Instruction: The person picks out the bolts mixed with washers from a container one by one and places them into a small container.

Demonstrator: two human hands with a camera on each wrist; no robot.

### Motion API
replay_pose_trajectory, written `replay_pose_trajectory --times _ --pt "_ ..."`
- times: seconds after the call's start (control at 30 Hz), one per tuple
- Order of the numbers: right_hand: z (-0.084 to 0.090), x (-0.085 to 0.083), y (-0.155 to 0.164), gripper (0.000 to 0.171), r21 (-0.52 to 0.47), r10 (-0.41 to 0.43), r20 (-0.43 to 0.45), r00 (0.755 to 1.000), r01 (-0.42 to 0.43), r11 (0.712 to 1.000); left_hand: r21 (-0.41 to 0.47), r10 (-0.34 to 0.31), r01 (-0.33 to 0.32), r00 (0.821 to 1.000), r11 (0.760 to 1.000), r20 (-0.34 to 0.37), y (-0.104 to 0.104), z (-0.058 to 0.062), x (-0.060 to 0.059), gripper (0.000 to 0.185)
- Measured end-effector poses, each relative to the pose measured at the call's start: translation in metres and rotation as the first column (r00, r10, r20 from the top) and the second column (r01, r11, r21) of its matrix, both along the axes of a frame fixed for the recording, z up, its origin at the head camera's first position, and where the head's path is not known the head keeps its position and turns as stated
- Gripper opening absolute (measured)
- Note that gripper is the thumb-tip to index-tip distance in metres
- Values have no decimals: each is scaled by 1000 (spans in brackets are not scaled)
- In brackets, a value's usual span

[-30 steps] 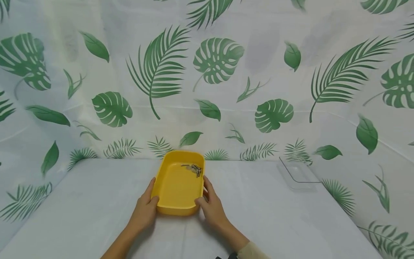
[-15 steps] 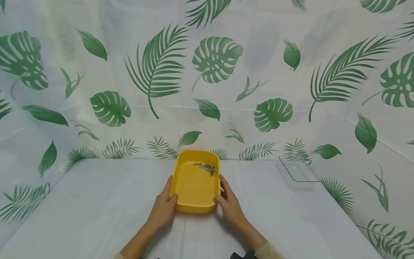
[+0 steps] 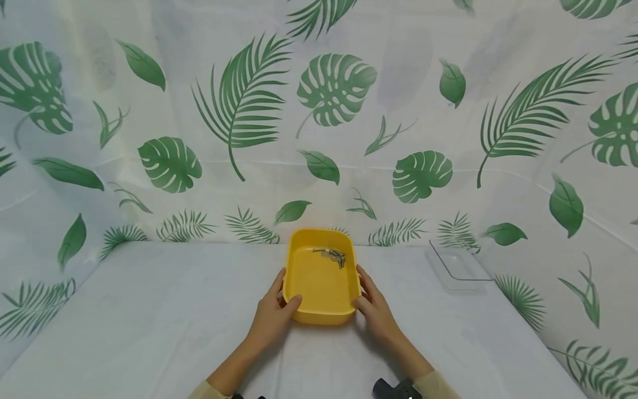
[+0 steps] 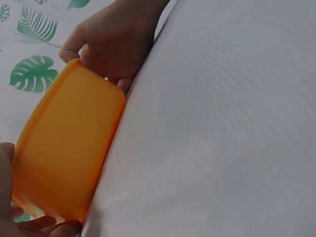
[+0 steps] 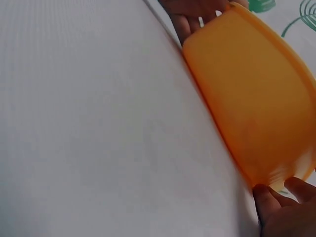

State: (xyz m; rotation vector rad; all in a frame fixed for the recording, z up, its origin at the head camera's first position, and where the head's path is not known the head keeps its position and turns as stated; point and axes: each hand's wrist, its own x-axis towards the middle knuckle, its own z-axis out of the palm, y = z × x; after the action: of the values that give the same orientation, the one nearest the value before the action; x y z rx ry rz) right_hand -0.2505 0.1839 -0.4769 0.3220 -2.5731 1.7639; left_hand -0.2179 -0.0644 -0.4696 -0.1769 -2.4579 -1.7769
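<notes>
a yellow tray [image 3: 319,285] sits on the white table [image 3: 149,321], near the middle and close to the back edge where the leaf-print curtain [image 3: 239,111] hangs. the left hand [image 3: 271,316] grips the tray's near left corner: its thumb is hooked over the rim and the fingers lie along the left wall. the right hand [image 3: 376,310] holds the near right corner the same way, thumb on the rim and fingers running up the right wall. so the tray lies between the two hands, its near end level with the thumbs and its far end stretching away beyond the fingertips.

inside the tray, in the far right part of its floor, lie a few small grey metal pieces [image 3: 335,255]; what they are is too small to tell.

in the left wrist view the tray's outer wall [image 4: 64,148] fills the left side, with the right hand [image 4: 116,44] at its far corner and the left hand's fingertips just showing at the bottom edge. the right wrist view shows the mirror of this, with the tray [image 5: 252,98] resting on the table.

a clear plastic lid [image 3: 456,266] lies on the table well to the right of the tray, near the curtain.
</notes>
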Motion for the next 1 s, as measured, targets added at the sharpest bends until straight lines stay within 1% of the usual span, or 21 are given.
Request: replay_pose_trajectory --times 0.1,0.2,0.3,0.4,0.57,0.67,0.8,0.9,1.0 --pt "1 -1 7 76 12 10 0 1000 -10 1000 6 1 -1 1000 1000 2 6 -1 -2 74" --pt "3 -2 13 77 17 10 7 1000 -10 1000 19 5 -5 1000 1000 20 12 0 -3 74" --pt "3 -4 20 77 12 8 14 1000 -8 1000 31 3 -4 1000 1000 16 18 -1 -5 74" --pt "3 -5 24 77 -25 -2 25 1000 3 1000 62 20 -21 1000 998 19 23 -2 -7 71" --pt "4 -6 27 77 -130 -15 95 995 27 991 116 43 -44 999 992 11 30 -4 -10 67" --pt "5 -5 28 76 -160 -25 125 992 45 986 132 48 -46 999 990 -9 34 -4 -9 66" --pt "7 -5 28 75 -175 -39 128 991 61 983 152 63 -59 998 987 -20 38 -3 -9 68" --pt "7 -4 27 74 -177 -40 117 992 60 982 159 73 -71 997 985 -3 39 -2 -9 68" --pt "7 -3 27 74 -158 -43 93 995 57 986 157 70 -71 998 985 7 40 -2 -10 67"
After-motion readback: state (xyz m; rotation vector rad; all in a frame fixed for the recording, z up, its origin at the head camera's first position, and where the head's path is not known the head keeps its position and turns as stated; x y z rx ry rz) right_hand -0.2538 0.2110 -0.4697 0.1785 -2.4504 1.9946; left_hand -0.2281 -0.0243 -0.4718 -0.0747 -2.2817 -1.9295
